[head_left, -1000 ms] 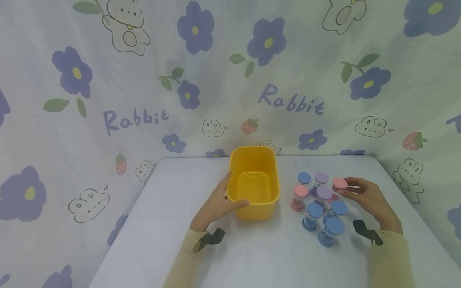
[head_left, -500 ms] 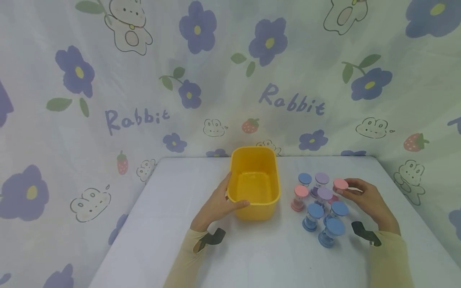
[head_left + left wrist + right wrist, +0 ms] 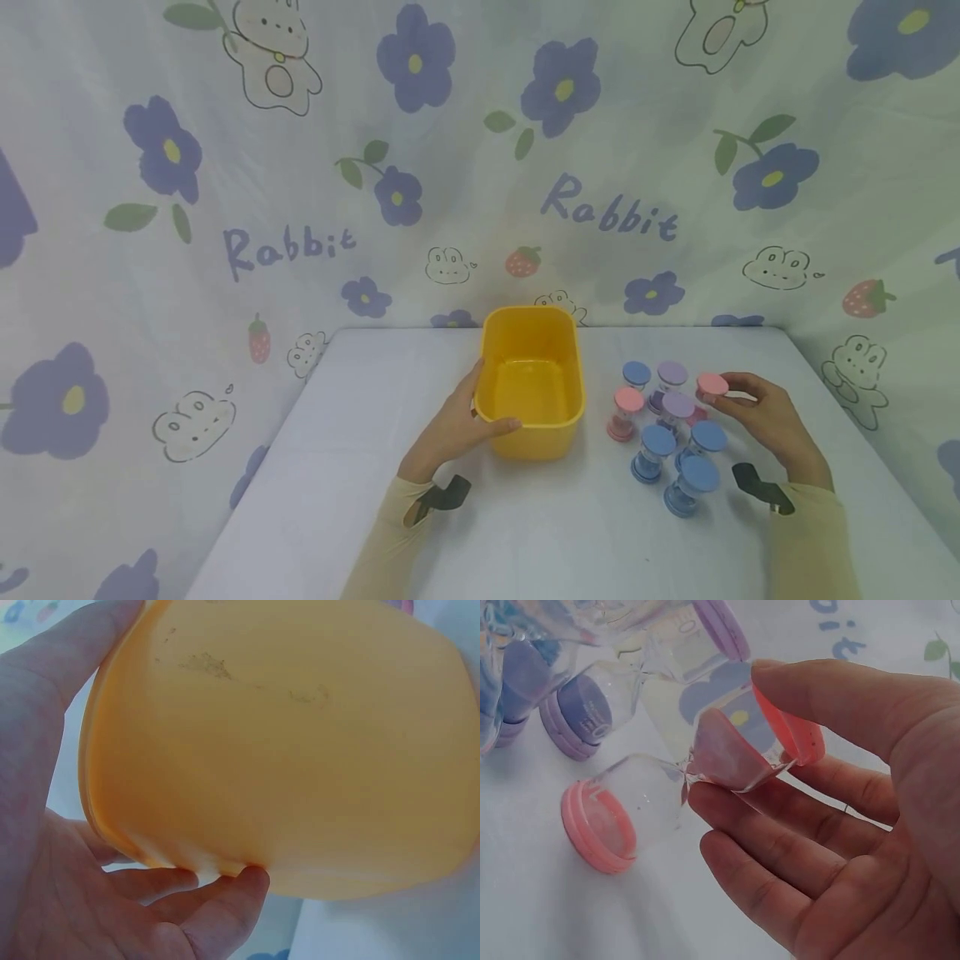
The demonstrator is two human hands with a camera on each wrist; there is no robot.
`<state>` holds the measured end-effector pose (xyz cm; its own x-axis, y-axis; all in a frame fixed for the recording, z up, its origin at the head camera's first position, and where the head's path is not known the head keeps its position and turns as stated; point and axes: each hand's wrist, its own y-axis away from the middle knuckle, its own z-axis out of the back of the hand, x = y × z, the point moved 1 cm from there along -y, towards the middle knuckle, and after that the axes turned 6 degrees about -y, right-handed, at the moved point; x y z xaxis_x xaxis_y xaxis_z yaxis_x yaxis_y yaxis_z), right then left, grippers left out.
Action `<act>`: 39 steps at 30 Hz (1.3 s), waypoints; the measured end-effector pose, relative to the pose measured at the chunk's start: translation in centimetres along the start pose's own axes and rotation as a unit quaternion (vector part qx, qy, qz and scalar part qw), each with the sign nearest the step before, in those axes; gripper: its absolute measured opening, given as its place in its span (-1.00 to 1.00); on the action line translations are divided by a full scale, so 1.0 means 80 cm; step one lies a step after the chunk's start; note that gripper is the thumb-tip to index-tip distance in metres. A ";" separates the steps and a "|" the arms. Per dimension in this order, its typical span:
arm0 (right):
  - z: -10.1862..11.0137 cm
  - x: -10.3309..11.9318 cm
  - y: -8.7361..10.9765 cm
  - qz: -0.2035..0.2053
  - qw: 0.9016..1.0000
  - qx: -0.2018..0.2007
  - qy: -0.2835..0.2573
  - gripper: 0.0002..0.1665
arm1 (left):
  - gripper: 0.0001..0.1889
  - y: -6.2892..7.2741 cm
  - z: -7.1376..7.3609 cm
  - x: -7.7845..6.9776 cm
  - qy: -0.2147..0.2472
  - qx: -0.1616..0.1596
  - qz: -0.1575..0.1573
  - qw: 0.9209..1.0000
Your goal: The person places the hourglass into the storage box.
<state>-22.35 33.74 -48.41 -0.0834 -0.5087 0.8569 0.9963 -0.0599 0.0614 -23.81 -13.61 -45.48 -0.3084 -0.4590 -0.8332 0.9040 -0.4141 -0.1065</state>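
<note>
My left hand [image 3: 453, 429] holds a yellow plastic bin [image 3: 531, 442] at its near left corner. Its thumb lies along the near rim, and in the left wrist view its fingertips [image 3: 251, 879] press the bin's side wall [image 3: 262, 765]. To the right, my right hand [image 3: 765, 414] grips a pink-capped hourglass [image 3: 712, 385] by its upper part. In the right wrist view the thumb is on the upper pink cap [image 3: 799, 735], with fingers round the clear bulb. Pinkish sand [image 3: 727, 754] shows in the bulb nearer the hand. Several other hourglasses stand close on its left.
Between bin and right hand stand a pink hourglass [image 3: 621, 425], purple hourglasses [image 3: 678, 406] and blue hourglasses [image 3: 691, 483], closely grouped. All rest on a white table [image 3: 525, 533]. A patterned curtain [image 3: 465, 183] hangs behind the table and along its sides.
The head view has shifted very slightly. Both hands keep their grips, and the bin and hourglasses stay where they were on the table.
</note>
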 end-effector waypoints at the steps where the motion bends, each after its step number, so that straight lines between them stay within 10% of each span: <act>1: 0.000 -0.002 -0.001 0.002 1.000 -0.003 0.000 -0.02 | 0.11 0.000 0.000 0.000 -0.001 -0.001 -0.001 1.000; 39: 0.026 0.064 0.016 0.004 0.996 -0.090 -0.004 -0.15 | 0.04 -0.011 0.008 0.008 0.020 0.010 -0.023 0.999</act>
<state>-21.44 32.81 -42.89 -0.0746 -0.5025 0.8614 0.9772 -0.2089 -0.0373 -25.01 -14.04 -45.54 -0.3373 -0.4075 -0.8486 0.8827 -0.4503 -0.1346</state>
